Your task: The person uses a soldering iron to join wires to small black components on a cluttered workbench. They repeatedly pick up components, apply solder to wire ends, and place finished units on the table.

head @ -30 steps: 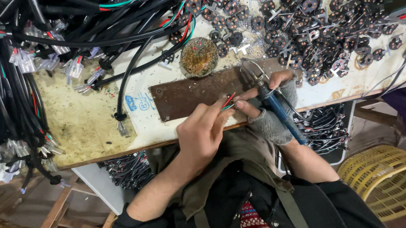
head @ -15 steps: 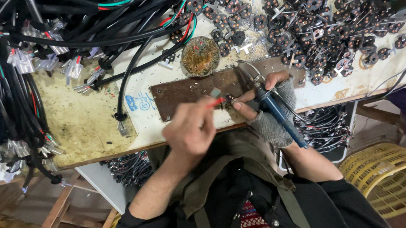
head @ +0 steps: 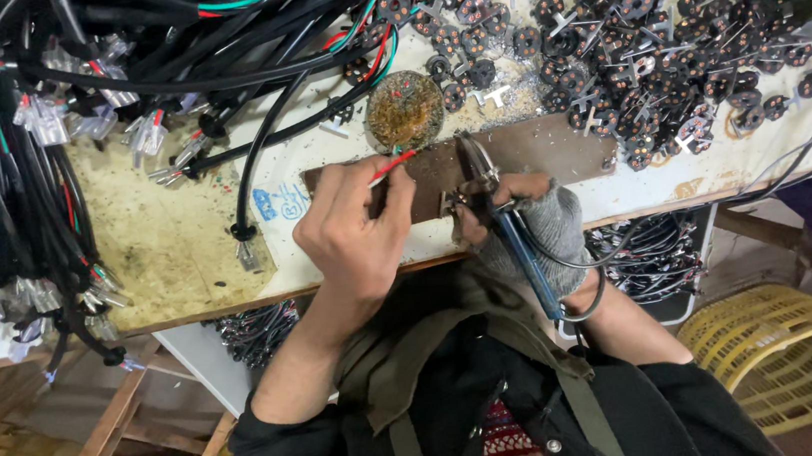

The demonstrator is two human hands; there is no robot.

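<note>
Cluttered with black cables, the bench carries a brown plate where soldering looks underway. Left hand pinches a red wire, right hand grips the blue-handled iron; next, its tip must meet the wire end. Beyond lie black plug inserts.

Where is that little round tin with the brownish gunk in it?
In the head view, the round tin sits on the workbench just beyond the brown strip, between the black cables and the pile of black plug parts, ahead of the left hand.
</note>
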